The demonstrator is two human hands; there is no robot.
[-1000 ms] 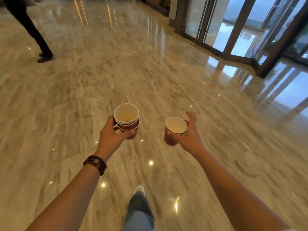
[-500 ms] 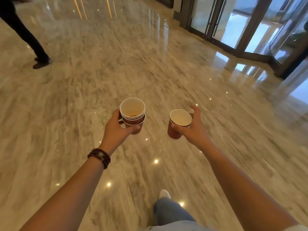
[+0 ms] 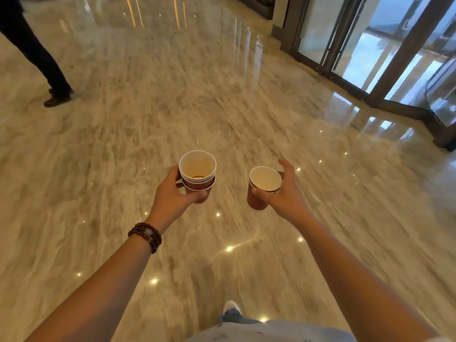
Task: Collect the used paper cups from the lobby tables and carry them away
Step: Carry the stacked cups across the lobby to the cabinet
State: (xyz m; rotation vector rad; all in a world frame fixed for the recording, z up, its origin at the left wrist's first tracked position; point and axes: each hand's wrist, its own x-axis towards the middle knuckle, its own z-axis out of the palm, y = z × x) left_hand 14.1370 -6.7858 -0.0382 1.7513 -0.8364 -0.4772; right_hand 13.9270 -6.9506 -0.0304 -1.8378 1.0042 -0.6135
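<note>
Above a glossy beige marble floor (image 3: 246, 119), both bare arms reach fwd, each w/ cups; left hand (image 3: 172, 201) grips a nested stack of reddish-brown paper cups with white rims (image 3: 197, 174), thumb across the front of the lowest cup, other fingers wrapped round the far side & mostly hidden; several rims show one inside another, exact count unclear; top cup's inside looks stained tan w/ a dark ring at the bottom; stack upright. Right hand (image 3: 283, 198) holds a single reddish-brown paper cup with a white inside (image 3: 262, 186), thumb pressed on the near wall just below the rim, fingers curled behind; index finger lifted off & sticking up past the rim; cup tilted slightly toward the wearer, inside looks dry & pale. Stack & single cup are near each other but apart, both in mid-air at about the same height, stack a bit higher in view.

Dark beaded bracelet (image 3: 145, 236) sits on the left wrist. Bottom centre: pale blue jeans leg (image 3: 234, 318) w/ a white shoe toe (image 3: 229, 306) stepping fwd. Top left: another person's dark trouser legs and dark shoes (image 3: 49, 77), well apart from the hands. Top right: dark-framed glass doors (image 3: 370, 45), daylight reflected on the floor beside them. Ceiling-light spots glint across the marble; floor edges blurred.
</note>
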